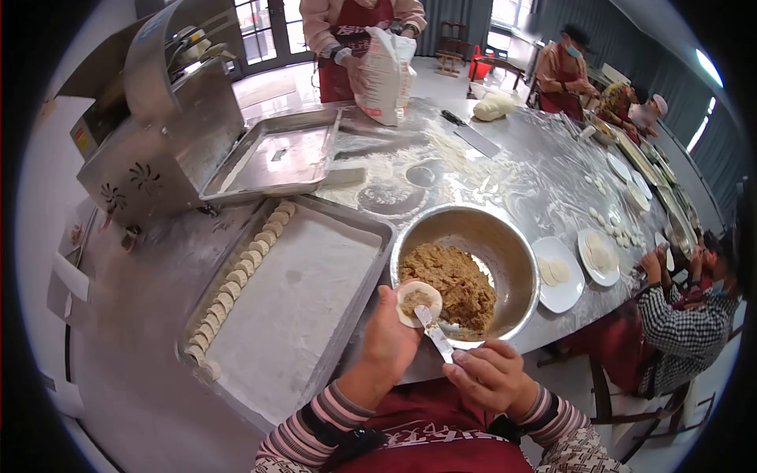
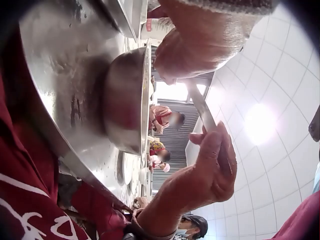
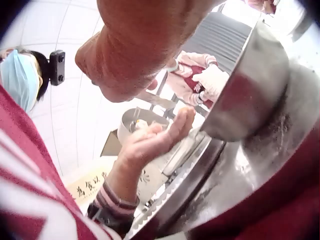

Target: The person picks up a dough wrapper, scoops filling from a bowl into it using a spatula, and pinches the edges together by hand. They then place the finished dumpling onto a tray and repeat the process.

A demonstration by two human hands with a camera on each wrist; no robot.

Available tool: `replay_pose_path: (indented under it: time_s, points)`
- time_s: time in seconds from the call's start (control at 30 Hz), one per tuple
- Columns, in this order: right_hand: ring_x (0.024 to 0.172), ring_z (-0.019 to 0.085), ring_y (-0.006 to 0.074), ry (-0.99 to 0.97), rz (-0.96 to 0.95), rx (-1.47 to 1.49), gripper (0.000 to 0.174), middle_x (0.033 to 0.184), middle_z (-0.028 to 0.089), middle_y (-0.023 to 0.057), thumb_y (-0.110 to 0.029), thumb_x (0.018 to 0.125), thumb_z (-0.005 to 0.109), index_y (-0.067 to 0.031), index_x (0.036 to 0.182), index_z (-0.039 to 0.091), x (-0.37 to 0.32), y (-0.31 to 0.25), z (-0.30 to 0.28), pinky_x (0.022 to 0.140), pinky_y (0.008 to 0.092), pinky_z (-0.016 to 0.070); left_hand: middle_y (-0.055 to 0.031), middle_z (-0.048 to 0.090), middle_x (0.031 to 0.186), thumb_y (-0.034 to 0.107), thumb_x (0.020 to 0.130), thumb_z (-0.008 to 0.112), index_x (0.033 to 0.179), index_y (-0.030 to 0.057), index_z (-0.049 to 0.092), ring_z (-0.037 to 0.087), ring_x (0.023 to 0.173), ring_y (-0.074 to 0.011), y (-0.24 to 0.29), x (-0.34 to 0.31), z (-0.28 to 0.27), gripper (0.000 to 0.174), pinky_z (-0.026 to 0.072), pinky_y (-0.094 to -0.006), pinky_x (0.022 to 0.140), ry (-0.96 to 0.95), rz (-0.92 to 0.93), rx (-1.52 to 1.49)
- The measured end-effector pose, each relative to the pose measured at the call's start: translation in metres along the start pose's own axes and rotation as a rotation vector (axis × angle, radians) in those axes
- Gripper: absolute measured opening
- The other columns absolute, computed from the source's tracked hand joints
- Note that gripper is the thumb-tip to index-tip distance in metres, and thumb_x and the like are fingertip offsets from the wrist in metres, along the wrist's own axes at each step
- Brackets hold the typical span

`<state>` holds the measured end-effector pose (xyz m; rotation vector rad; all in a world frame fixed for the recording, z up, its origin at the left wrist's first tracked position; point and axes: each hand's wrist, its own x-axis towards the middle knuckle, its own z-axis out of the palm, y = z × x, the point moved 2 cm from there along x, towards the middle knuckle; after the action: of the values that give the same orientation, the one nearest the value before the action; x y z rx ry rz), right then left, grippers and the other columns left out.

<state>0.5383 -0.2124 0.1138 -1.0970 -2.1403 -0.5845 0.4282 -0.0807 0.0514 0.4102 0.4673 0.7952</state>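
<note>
A round dough wrapper (image 1: 407, 314) with a smear of brown filling on it rests on the fingers of my left hand (image 1: 390, 340), palm up, thumb apart from the wrapper. My right hand (image 1: 495, 376) grips the end of a flat metal spatula (image 1: 435, 334), whose tip touches the filling. Both hands are at the near rim of a steel bowl (image 1: 516, 296) holding brown filling (image 1: 449, 284). In the left wrist view my right hand (image 2: 200, 175) pinches the spatula (image 2: 201, 106). The right wrist view shows my left hand (image 3: 150, 147) below the spatula (image 3: 155, 100).
Left of the bowl lies a tray (image 1: 300, 292) with a row of dumplings (image 1: 236, 277); behind it is another tray (image 1: 276, 154). Plates of wrappers (image 1: 554, 272) stand to the right. A cleaver (image 1: 476, 142) lies on the floury table (image 1: 520, 181). Several people are around it, one holding a sack (image 1: 386, 75).
</note>
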Motion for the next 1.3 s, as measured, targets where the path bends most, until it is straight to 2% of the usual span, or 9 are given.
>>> replay_pose_path:
  time_s: [0.1, 0.17, 0.33, 0.47, 0.57, 0.67, 0.8, 0.83, 1.3]
  points:
    - [0.064, 0.061, 0.0153, 0.145, 0.302, -0.093, 0.017, 0.081, 0.063, 0.0075, 0.000, 0.076, 0.067, -0.0027, 0.091, 0.063, -0.012, 0.025, -0.021, 0.057, 0.0274, 0.0483, -0.0170, 0.050, 0.127, 0.047, 0.100, 0.022, 0.131, -0.0015, 0.038, 0.047, 0.120, -0.0297, 0.011, -0.009, 0.003, 0.059, 0.0352, -0.0439, 0.105, 0.072, -0.019, 0.034]
    - [0.061, 0.061, 0.0131, 0.450, 0.804, 0.175, 0.009, 0.074, 0.063, 0.0080, 0.004, 0.081, 0.061, -0.0009, 0.088, 0.060, -0.031, 0.046, -0.013, 0.054, 0.0248, 0.0479, -0.0186, 0.049, 0.127, 0.046, 0.101, 0.023, 0.130, -0.0026, 0.038, 0.047, 0.120, -0.0310, 0.015, -0.014, 0.003, 0.059, 0.0363, -0.0446, 0.104, 0.058, -0.031, 0.047]
    - [0.062, 0.066, 0.0149, 0.345, 1.251, 0.374, 0.004, 0.061, 0.062, 0.0094, -0.002, 0.080, 0.059, -0.0009, 0.083, 0.060, -0.069, 0.084, 0.025, 0.055, 0.0267, 0.0500, -0.0160, 0.054, 0.123, 0.043, 0.101, 0.025, 0.128, -0.0024, 0.044, 0.052, 0.115, -0.0281, 0.007, -0.021, -0.009, 0.056, 0.0416, -0.0423, 0.099, -0.079, -0.113, 0.111]
    - [0.056, 0.064, 0.0240, 0.234, 1.087, 0.192, 0.010, 0.059, 0.062, 0.0113, -0.008, 0.076, 0.062, -0.0014, 0.083, 0.062, -0.075, 0.096, 0.042, 0.056, 0.0356, 0.0513, -0.0167, 0.052, 0.128, 0.048, 0.098, 0.032, 0.130, -0.0034, 0.041, 0.050, 0.119, -0.0299, 0.004, -0.019, -0.014, 0.061, 0.0404, -0.0433, 0.101, -0.155, -0.142, 0.233]
    - [0.071, 0.064, 0.0294, 0.052, 1.197, 0.156, 0.017, 0.075, 0.065, 0.0127, -0.011, 0.073, 0.067, -0.0035, 0.088, 0.063, -0.054, 0.079, 0.019, 0.067, 0.0398, 0.0508, -0.0127, 0.061, 0.115, 0.037, 0.101, 0.032, 0.123, -0.0024, 0.051, 0.058, 0.106, -0.0242, 0.007, -0.025, -0.015, 0.049, 0.0462, -0.0362, 0.094, -0.282, -0.107, 0.122]
    - [0.100, 0.055, 0.0313, 0.141, 0.754, -0.255, 0.042, 0.115, 0.057, 0.0123, -0.016, 0.062, 0.075, -0.0086, 0.101, 0.062, -0.036, 0.053, -0.014, 0.086, 0.0393, 0.0437, -0.0132, 0.061, 0.115, 0.036, 0.101, 0.033, 0.123, -0.0033, 0.050, 0.058, 0.107, -0.0248, 0.011, -0.030, -0.012, 0.048, 0.0459, -0.0370, 0.094, -0.304, -0.108, 0.117]
    - [0.099, 0.056, 0.0329, 0.096, 0.402, -0.052, 0.055, 0.118, 0.056, 0.0136, -0.011, 0.061, 0.075, -0.0087, 0.113, 0.059, -0.024, 0.027, -0.014, 0.085, 0.0418, 0.0454, -0.0106, 0.063, 0.109, 0.031, 0.099, 0.043, 0.119, -0.0019, 0.052, 0.061, 0.099, -0.0210, 0.009, -0.031, -0.001, 0.040, 0.0500, -0.0325, 0.085, -0.318, -0.187, 0.090]
    - [0.099, 0.056, 0.0329, 0.066, 0.412, -0.036, 0.055, 0.118, 0.056, 0.0136, -0.011, 0.061, 0.075, -0.0087, 0.113, 0.059, -0.021, 0.028, -0.013, 0.085, 0.0418, 0.0454, -0.0162, 0.049, 0.130, 0.046, 0.099, 0.031, 0.132, -0.0028, 0.039, 0.049, 0.120, -0.0291, 0.008, -0.027, -0.008, 0.060, 0.0403, -0.0436, 0.101, -0.253, -0.255, 0.194]
    - [0.098, 0.057, 0.0361, 0.094, 0.216, 0.210, 0.016, 0.112, 0.058, 0.0175, -0.008, 0.066, 0.072, -0.0080, 0.081, 0.067, -0.001, 0.026, 0.014, 0.080, 0.0422, 0.0499, -0.0167, 0.048, 0.131, 0.045, 0.100, 0.026, 0.133, -0.0023, 0.038, 0.048, 0.121, -0.0274, 0.015, -0.034, 0.016, 0.059, 0.0386, -0.0423, 0.102, -0.261, -0.311, 0.134]
